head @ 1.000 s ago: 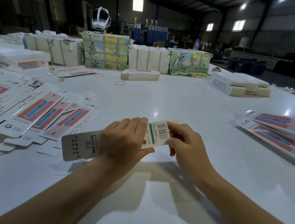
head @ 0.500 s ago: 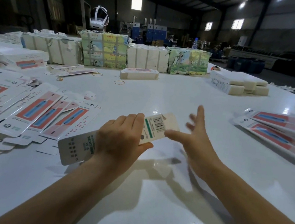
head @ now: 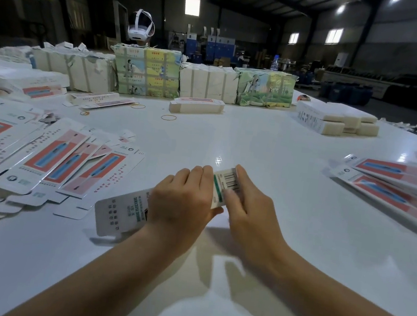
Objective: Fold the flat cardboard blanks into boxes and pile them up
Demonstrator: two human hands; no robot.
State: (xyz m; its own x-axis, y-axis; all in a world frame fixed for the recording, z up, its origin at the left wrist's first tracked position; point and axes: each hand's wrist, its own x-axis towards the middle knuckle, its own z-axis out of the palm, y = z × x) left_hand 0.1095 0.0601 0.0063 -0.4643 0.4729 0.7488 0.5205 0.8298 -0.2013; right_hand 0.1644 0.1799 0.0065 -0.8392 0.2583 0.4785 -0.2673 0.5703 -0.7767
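Meanwhile left hand point(head: 181, 202) fingers grip box point(head: 125, 209); right hand point(head: 246, 203) fingers pinch its end | flat blanks point(head: 49, 159) left; folded boxes point(head: 395, 192) right

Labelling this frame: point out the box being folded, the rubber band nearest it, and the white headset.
box being folded point(head: 124, 213), head view, printed panel left of the hand
rubber band point(head: 168, 117), head view, its ring
white headset point(head: 138, 33), head view, front shell
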